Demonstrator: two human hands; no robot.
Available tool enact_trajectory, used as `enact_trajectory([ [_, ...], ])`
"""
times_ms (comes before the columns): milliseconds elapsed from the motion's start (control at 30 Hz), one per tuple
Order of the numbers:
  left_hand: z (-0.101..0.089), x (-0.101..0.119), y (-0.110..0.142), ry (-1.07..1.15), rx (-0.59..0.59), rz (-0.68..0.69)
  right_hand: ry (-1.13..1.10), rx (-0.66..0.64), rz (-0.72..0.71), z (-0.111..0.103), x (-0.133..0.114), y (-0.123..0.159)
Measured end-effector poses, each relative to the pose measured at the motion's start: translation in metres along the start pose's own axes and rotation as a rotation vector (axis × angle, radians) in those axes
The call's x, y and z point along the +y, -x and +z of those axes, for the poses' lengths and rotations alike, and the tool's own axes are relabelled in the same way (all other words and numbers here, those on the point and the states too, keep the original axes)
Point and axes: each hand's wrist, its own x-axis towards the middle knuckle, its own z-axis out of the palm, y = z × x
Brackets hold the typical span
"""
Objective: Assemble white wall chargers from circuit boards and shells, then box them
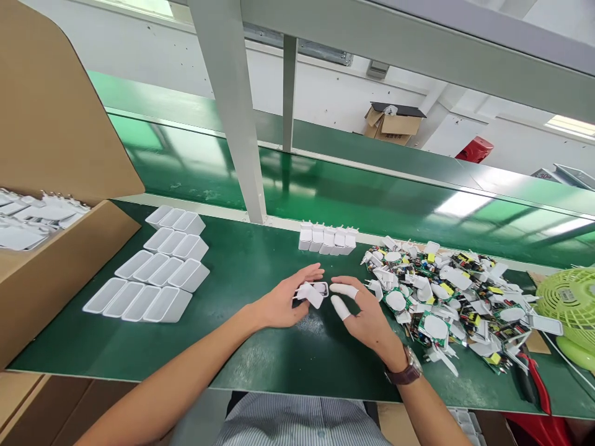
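Observation:
My left hand (284, 302) is wrapped round a small white charger housing (321, 288) at the middle of the bench. A flat white piece (310, 295) sits tilted across its opening, and the fingers hide part of both. Just to the right is my right hand (372, 319), with white finger cots on thumb and forefinger. These two fingers are apart, near the housing's right end, with nothing visible between them. Beyond the hands stands a row of white plug chargers (328, 239). Rows of white, open-topped housings (153, 272) occupy the left side.
Circuit boards with white plug parts (437, 303) lie heaped at right. Red-handled pliers (534, 381) and a green fan (567, 303) are beyond them. At left stands an open cardboard box (69, 285) of white parts. A metal post (232, 111) rises behind the green bench (260, 365).

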Motion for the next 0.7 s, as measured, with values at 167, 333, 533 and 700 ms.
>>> enact_trajectory([
  [167,-0.002,0.000,-0.002,0.247,0.115,-0.113,0.097,-0.173,-0.162,0.018,0.020,-0.003],
  [333,-0.003,0.002,0.001,0.209,0.127,-0.113,0.123,-0.111,-0.222,0.032,0.031,-0.006],
  [533,-0.002,0.003,-0.001,-0.015,0.190,0.071,0.136,0.001,-0.228,0.029,0.024,-0.008],
  [700,-0.001,0.002,-0.006,-0.295,0.335,0.204,0.104,-0.023,-0.181,0.037,0.022,-0.008],
])
